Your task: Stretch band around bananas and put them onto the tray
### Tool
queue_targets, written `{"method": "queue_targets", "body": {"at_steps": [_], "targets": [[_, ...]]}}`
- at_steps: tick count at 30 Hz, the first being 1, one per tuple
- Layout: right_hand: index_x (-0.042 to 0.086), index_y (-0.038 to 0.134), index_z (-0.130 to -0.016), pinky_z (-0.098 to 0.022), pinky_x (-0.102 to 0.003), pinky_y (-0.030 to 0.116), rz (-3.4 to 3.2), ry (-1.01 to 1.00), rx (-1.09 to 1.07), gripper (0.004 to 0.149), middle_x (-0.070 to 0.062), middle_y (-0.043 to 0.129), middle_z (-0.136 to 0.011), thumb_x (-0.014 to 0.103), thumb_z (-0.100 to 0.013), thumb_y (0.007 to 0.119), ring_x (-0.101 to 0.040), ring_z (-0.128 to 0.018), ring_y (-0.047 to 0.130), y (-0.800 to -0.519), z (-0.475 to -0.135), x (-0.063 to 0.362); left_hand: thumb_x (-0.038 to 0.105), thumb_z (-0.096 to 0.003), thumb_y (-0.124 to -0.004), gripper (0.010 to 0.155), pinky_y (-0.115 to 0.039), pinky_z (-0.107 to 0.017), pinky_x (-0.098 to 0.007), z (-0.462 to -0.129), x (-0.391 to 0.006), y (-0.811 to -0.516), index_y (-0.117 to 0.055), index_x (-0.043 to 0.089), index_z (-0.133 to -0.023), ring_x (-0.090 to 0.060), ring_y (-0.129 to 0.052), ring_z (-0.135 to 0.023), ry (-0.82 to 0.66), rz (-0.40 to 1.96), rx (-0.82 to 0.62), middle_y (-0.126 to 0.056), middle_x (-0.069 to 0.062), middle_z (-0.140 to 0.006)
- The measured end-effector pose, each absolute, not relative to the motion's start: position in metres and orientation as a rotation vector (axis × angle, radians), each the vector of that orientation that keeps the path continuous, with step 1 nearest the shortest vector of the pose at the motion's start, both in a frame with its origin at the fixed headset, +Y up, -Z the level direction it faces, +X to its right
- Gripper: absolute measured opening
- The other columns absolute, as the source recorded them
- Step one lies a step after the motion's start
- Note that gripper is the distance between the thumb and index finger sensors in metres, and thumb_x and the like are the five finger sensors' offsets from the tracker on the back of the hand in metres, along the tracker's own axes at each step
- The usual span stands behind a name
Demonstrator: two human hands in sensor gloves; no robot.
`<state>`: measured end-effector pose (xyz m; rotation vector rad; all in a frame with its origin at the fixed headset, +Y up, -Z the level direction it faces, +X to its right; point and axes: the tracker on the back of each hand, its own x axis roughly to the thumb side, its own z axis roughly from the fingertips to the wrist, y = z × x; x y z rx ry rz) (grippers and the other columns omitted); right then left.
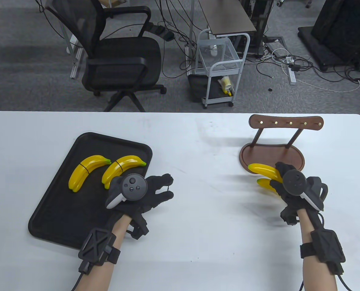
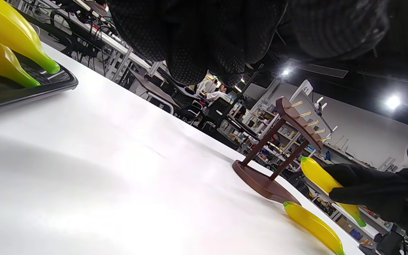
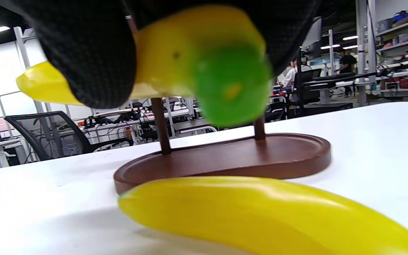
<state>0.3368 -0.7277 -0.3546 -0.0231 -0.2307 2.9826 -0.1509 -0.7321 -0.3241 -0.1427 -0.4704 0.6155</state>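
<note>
Right hand (image 1: 288, 185) grips one banana (image 1: 263, 169) lifted above second banana (image 1: 266, 184) lying on worktop (image 1: 198, 212), likely pairing them for banding. Left hand (image 1: 143, 192) relaxed, empty, beside tray (image 1: 52, 212) holding two banded pairs (image 1: 86, 174).

At the far right of my white table (image 1: 198, 194) I see a dark wooden stand (image 1: 272, 157): an oval base, two slanted posts, and a top bar with a row of small brass pegs. Beyond the table a black mesh office chair (image 1: 119, 57) sits on grey carpet, beside a white wire cart (image 1: 220, 69) on wheels. Cables (image 1: 304, 68) lie tangled across the floor.
</note>
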Motion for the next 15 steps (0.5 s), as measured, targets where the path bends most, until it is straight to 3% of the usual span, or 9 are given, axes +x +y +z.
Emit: {"method": "queue_targets", "body": {"at_steps": [15], "targets": [[0.014, 0.063, -0.104, -0.058, -0.044, 0.080, 2.985, -0.131, -0.148, 0.069, -0.012, 0.076, -0.100, 0.040, -0.046, 0.089, -0.032, -0.081, 0.087, -0.758, -0.349, 0.369, 0.057, -0.0497, -0.068, 0.064, -0.062, -0.082, -0.046, -0.324, -0.151, -0.731, -0.061, 0.027, -0.107, -0.025, -0.078, -0.105, -0.470, 0.613, -0.139, -0.076, 0.003, -0.111]]}}
